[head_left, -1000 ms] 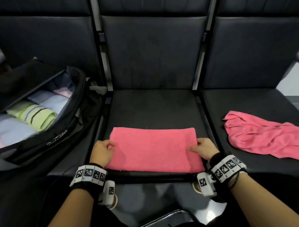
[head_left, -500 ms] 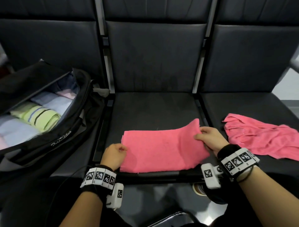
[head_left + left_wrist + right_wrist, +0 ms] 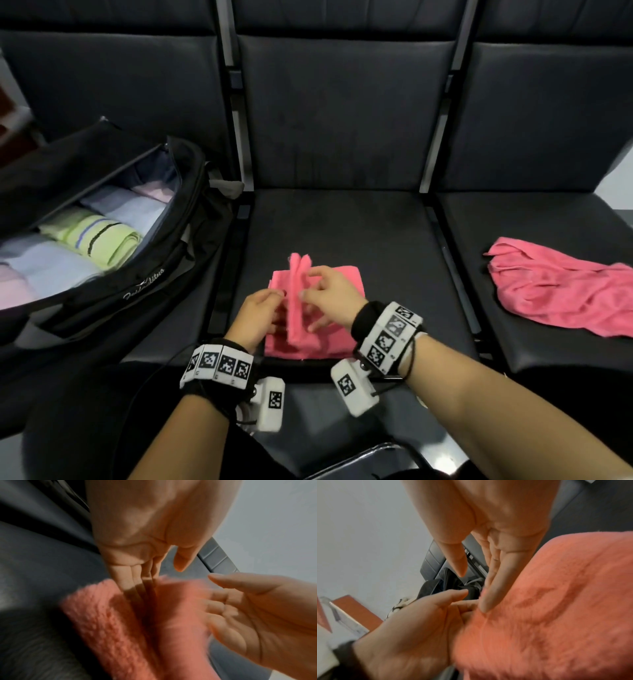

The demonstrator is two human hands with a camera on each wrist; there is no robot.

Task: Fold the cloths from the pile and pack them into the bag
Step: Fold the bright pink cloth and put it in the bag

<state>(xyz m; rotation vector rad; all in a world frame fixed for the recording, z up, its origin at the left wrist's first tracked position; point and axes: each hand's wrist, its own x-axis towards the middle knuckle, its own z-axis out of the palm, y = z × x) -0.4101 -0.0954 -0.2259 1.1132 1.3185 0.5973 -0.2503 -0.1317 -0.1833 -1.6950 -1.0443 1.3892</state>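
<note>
1. Since the earlier frames, our hands have come together at the middle of the pink cloth (image 3: 313,310): before, they held its two short ends flat on the seat, and now the cloth is doubled over with a ridge standing up between them.
2. Our left hand (image 3: 258,313) sits on the left side of that raised ridge. In the left wrist view its fingers (image 3: 130,577) run straight and close together, their tips pressed into the cloth's crease, thumb held apart and touching nothing.
3. Our right hand (image 3: 332,301) is on the right side of the ridge. Its fingers (image 3: 494,582) are long and only slightly spread, laid against the cloth's surface; the thumb stands off from the cloth. Neither hand curls round the fabric: both press it flat-handed from opposite sides.
4. The pink cloth lies on the front of the middle seat (image 3: 342,222), its lower layer flat on the cushion.
5. A second, crumpled pink cloth (image 3: 561,291) lies on the seat to the right, well apart from our hands.
6. The black bag (image 3: 113,274) stands open on the left seat, with folded cloths (image 3: 92,236) in green, pale blue and pink packed inside.
</note>
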